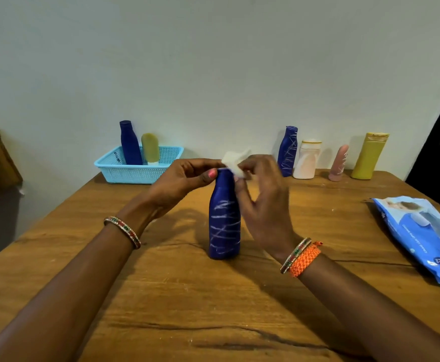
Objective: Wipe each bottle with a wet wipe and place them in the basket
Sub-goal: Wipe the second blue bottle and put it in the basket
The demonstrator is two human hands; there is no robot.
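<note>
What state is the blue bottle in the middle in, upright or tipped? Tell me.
Upright. The blue bottle stands on its base on the table, the left hand pinching its top, the right hand pressing a wipe there.

A home room: worn wooden table [161,296] against a plain wall [213,61].

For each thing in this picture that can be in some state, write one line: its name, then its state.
Blue bottle: upright, chalk-marked, top held.
Wet wipe: crumpled, at bottle top.
Left hand: pinching bottle top.
Right hand: holding wipe.
Basket: holds two upright bottles.
Wipes pack: lying flat.
</note>
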